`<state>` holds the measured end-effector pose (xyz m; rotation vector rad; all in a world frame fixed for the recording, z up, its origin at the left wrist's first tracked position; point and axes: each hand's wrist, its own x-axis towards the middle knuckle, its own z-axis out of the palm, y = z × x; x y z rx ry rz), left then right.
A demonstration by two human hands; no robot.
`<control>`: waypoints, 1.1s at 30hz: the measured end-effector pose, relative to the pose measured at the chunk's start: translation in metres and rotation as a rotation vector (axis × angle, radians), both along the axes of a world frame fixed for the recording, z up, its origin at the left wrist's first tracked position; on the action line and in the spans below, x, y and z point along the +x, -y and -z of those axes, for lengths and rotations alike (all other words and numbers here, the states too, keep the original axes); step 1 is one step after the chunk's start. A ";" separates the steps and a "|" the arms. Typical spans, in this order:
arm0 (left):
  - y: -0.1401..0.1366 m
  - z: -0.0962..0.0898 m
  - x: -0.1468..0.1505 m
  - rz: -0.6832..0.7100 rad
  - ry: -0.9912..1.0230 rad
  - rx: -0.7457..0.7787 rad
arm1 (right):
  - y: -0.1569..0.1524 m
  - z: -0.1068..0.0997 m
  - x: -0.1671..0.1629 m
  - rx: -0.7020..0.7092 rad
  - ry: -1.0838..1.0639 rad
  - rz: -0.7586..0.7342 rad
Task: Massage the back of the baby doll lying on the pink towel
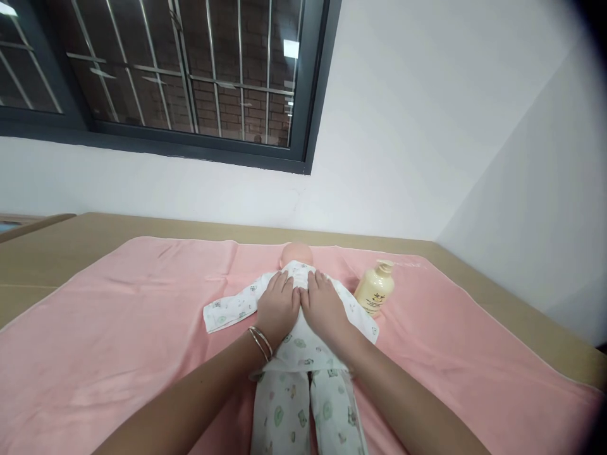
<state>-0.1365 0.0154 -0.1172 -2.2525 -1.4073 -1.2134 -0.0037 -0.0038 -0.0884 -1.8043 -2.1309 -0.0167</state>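
Observation:
A baby doll (306, 344) lies stretched out on a pink cloth, its bald head (296, 254) pointing away from me. It is dressed in a white printed top and matching trousers (282, 411). My left hand (279, 306) rests flat on the left side of the doll's upper body, fingers extended. On the right side, my right hand (325, 304) lies the same way, and the two thumbs meet near the middle. Both hands are open and hold nothing. The doll's sleeves spread out to either side; its face is not visible.
A pale yellow pump bottle (375, 289) stands on the pink cloth (142, 328), close to the doll's right-hand sleeve. The cloth covers most of a wooden table (109, 230). Behind it rises a white wall (379, 158) with a dark-framed barred window (303, 151).

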 end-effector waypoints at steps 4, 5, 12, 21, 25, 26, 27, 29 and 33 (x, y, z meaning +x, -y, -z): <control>-0.005 0.004 -0.001 -0.011 0.032 -0.127 | 0.011 -0.001 -0.008 0.003 0.035 0.001; -0.008 0.005 -0.002 -0.011 0.043 -0.167 | 0.006 0.000 -0.005 -0.009 -0.006 -0.024; -0.013 0.002 -0.001 0.017 -0.041 -0.109 | -0.030 0.005 0.023 -0.007 -0.211 -0.138; 0.009 -0.012 -0.001 -0.064 -0.097 -0.038 | 0.019 -0.006 -0.010 0.068 0.158 -0.041; -0.001 -0.009 -0.001 -0.065 -0.070 -0.099 | 0.000 -0.003 0.003 0.026 0.051 -0.061; -0.004 -0.007 -0.001 -0.056 -0.060 -0.115 | -0.005 -0.002 0.006 0.010 0.021 -0.068; -0.006 -0.006 -0.001 -0.047 -0.050 -0.132 | -0.008 0.000 0.009 -0.005 -0.006 -0.079; -0.008 -0.003 -0.001 -0.036 -0.027 -0.161 | -0.012 0.003 0.011 -0.029 -0.053 -0.092; -0.010 0.000 -0.001 -0.028 0.008 -0.185 | -0.012 0.006 0.011 -0.039 -0.094 -0.098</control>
